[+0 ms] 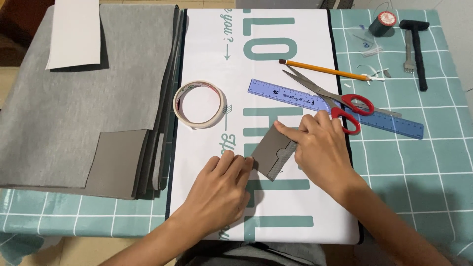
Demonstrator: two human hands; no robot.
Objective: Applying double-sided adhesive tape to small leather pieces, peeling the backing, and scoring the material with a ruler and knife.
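Observation:
A small grey folded piece of material point(272, 149) lies on a white mat with teal lettering point(207, 59). My left hand point(221, 189) rests flat on the mat, its fingertips touching the piece's left edge. My right hand point(320, 148) presses down on the piece from the right, the index finger lying along its top edge. Neither hand lifts it.
A roll of tape point(198, 104) lies left of the piece. A blue ruler point(295, 96), red-handled scissors point(345, 101) and a pencil point(322, 70) lie behind it. Grey fabric sheets point(74, 113) cover the left. A thread spool point(383, 23), hammer point(418, 44) and pronged chisel point(408, 56) sit far right.

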